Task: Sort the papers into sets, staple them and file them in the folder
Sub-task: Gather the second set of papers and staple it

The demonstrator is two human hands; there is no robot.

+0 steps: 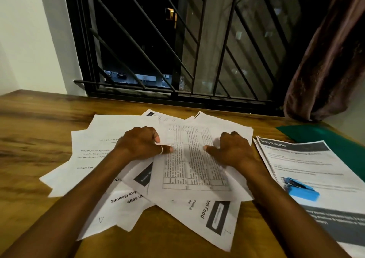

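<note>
Fingers point(152, 134) of my left hand point(141, 144) and right hand point(234, 149) are curled, thumbs point(167, 149) pressing the top sheet point(195, 165) of the scattered papers point(110, 127); I cannot tell whether they pinch it. The stapler point(302, 190) lies on the right stack point(308, 165).

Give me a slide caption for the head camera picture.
Left hand and right hand rest on scattered papers on a table; stapler and green folder at right.

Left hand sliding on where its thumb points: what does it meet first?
Likely the right hand, thumb first; between it and the left hand lies only the white table-printed sheet.
</note>
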